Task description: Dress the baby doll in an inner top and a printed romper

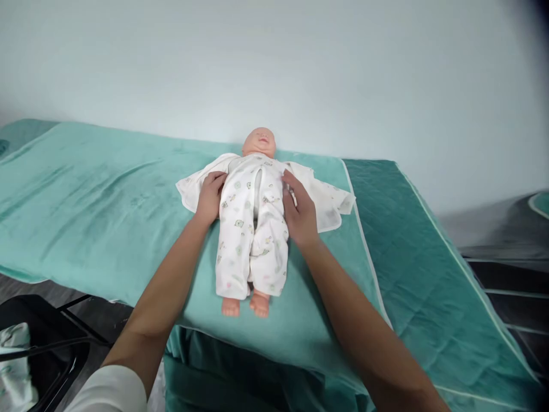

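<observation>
A baby doll [259,142] lies on its back, head towards the wall and bare feet towards me. White printed baby pants [235,229] cover its legs and reach high up its chest, with a slit at the crotch. A white baby shirt [326,197] is spread out under it to both sides. My left hand [211,195] is closed at the left edge of the pants, fingertips partly hidden by the cloth. On the opposite edge, my right hand [301,210] grips the pants, with thumb and fingers curled at the side.
A light green sheet [107,194] lies beneath the doll. To the right is a darker quilted green cover [377,229]. A black chair [47,326] with printed cloth [17,366] stands at lower left. Metal bars [514,292] show at right; a white wall rises behind.
</observation>
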